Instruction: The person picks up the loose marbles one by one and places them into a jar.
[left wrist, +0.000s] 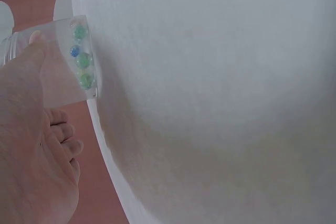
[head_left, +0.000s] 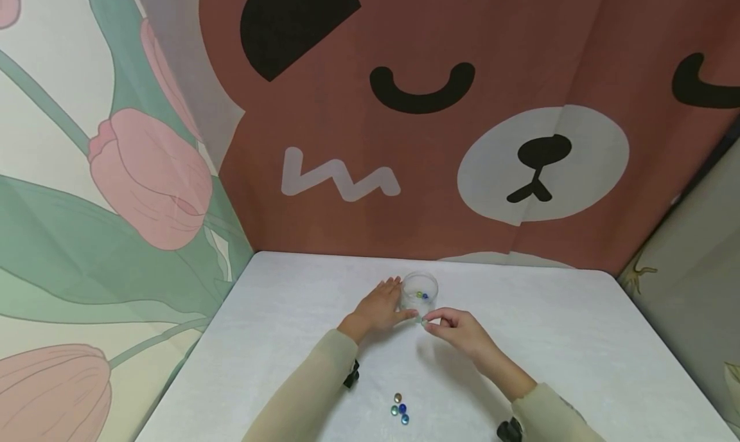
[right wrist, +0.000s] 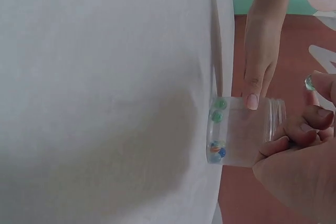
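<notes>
A clear, round jar [head_left: 420, 292] stands upright at the back of the table with several glass marbles [left wrist: 84, 60] on its bottom, green and blue among them. My left hand [head_left: 378, 307] rests against the jar's left side, its fingers straight and pointing away. Its thumb [left wrist: 37, 48] lies extended across the near wall. Over the near side of the rim, my right hand [head_left: 462, 334] pinches a pale green glass marble [right wrist: 309, 83] between thumb and forefinger. The other right fingers curl beside the jar's mouth.
Several loose marbles lie near the front of the white table [head_left: 312, 288]: a gold one [head_left: 397, 397], a green one [head_left: 394, 410], a dark blue one [head_left: 403, 408] and a light blue one [head_left: 405, 419]. A brown printed curtain [head_left: 347, 230] hangs behind the table's back edge.
</notes>
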Demonstrator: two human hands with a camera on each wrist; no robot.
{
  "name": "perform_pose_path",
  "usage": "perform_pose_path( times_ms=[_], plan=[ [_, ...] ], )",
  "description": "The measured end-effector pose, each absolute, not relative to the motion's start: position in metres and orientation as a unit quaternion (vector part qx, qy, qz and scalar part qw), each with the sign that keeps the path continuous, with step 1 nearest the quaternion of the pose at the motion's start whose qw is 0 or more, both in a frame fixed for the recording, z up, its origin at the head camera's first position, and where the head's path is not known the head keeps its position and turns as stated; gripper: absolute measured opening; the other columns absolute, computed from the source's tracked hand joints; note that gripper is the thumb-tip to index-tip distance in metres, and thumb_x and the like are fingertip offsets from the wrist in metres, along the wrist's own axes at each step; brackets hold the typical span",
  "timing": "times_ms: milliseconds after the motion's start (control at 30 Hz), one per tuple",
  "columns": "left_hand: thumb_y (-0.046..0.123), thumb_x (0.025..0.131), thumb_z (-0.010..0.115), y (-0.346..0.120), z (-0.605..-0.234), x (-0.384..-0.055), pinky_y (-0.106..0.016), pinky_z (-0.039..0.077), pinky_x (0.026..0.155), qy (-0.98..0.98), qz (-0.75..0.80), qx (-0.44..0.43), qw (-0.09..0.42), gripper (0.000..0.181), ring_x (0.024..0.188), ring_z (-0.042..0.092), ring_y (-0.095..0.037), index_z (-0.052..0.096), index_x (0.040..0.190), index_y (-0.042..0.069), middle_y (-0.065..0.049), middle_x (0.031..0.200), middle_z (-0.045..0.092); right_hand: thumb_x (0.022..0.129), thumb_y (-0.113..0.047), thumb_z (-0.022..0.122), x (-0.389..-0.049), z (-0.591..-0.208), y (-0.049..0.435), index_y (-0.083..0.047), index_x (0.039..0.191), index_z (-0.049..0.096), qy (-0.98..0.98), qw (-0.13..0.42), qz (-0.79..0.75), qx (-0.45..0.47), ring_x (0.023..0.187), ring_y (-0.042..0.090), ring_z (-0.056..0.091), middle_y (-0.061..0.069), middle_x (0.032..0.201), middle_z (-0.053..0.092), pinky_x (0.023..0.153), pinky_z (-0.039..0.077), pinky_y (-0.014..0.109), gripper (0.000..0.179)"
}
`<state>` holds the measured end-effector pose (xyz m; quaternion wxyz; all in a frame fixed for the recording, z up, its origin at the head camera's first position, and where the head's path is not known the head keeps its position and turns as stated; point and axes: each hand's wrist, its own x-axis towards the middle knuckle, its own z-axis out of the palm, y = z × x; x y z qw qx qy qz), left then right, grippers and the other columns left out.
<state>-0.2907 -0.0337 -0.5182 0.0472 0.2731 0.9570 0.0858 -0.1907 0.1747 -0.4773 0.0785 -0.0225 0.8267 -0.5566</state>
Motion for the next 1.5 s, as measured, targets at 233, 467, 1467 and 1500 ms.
perform_pose_path(
  times_ms=[233,467,1467,1500],
  plan=[
    [0.075,0.097,0.036,-0.034,-0.52,-0.292,-0.034,0.013,0.128,0.956,0.085,0.277,0.041,0.096,0.155,0.021,-0.024,0.03,0.158,0.001,-0.011,0.166,0.026,0.091,-0.021,0.076,-0.2,-0.483,0.175,-0.007,0.108,0.076,0.828,0.055,-0.558,-0.007,0.061,0.011,0.039,-0.004,0.064,0.043,0.051,0.032,0.023,0.022],
    [0.073,0.098,0.038,-0.034,-0.52,-0.292,-0.035,0.014,0.128,0.955,0.084,0.282,0.036,0.094,0.154,0.022,-0.025,0.032,0.157,0.0,-0.013,0.166,0.028,0.092,-0.022,0.075,-0.211,-0.486,0.178,-0.006,0.11,0.076,0.828,0.03,-0.56,0.002,0.06,0.011,0.039,-0.003,0.065,0.044,0.05,0.031,0.022,0.024],
    [0.073,0.098,0.037,-0.034,-0.518,-0.291,-0.033,0.012,0.128,0.955,0.091,0.277,0.046,0.095,0.155,0.021,-0.025,0.03,0.157,0.0,-0.013,0.166,0.026,0.092,-0.027,0.075,-0.251,-0.49,0.176,-0.006,0.113,0.076,0.818,-0.025,-0.572,0.049,0.069,0.012,0.04,-0.006,0.07,0.046,0.054,0.033,0.024,0.029],
    [0.073,0.098,0.037,-0.034,-0.518,-0.29,-0.033,0.012,0.128,0.955,0.091,0.278,0.045,0.095,0.155,0.021,-0.025,0.03,0.157,0.0,-0.013,0.166,0.026,0.092,-0.026,0.075,-0.252,-0.491,0.176,-0.006,0.113,0.076,0.817,-0.026,-0.573,0.05,0.069,0.013,0.04,-0.006,0.07,0.045,0.054,0.033,0.024,0.029]
  ],
)
